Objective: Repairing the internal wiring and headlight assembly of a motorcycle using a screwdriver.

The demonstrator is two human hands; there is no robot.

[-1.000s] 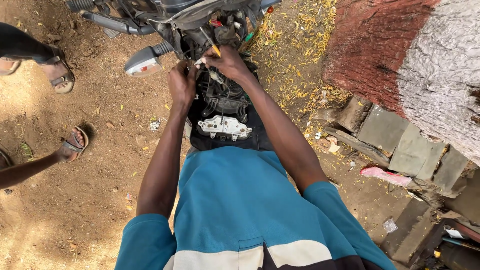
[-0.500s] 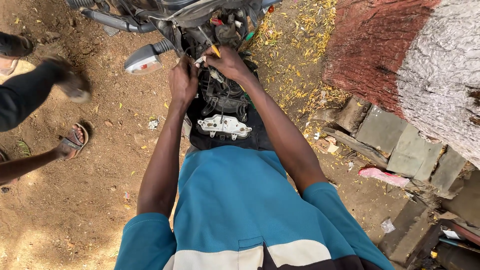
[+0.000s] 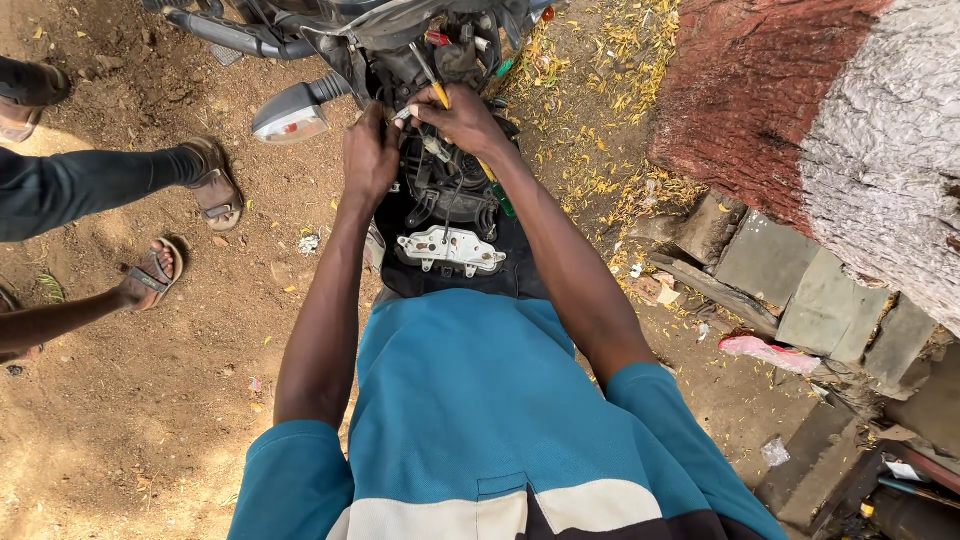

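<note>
Wiring (image 3: 432, 150) pinched between left hand (image 3: 370, 152) and right hand (image 3: 462, 118) fingers, inside opened motorcycle headlight housing (image 3: 445, 195). Fingers closed on thin leads; yellow-handled screwdriver (image 3: 438, 92) just above. Likely light, floppy, fragile; best gripped by insulation, near connector.

Outdoor scene, bare dirt ground (image 3: 150, 420), reddish brown, packed, small pebbles and scraps scattered. Strong sun, hard shadows; brighter patch at the lower left corner. Yellow fallen petals or leaf bits (image 3: 600, 150) strewn thick along the top middle, thinning toward the tree. Big tree trunk (image 3: 850, 130) fills the upper right, lower band painted dull red, bark above painted whitish grey. Grey stone slabs (image 3: 800, 280) laid in a row at its foot, edges uneven. Pink crumpled wrapper (image 3: 768, 352) beside the slabs. Bystanders' sandalled feet (image 3: 215, 190) at the left edge, one foot (image 3: 150, 272) lower down.
</note>
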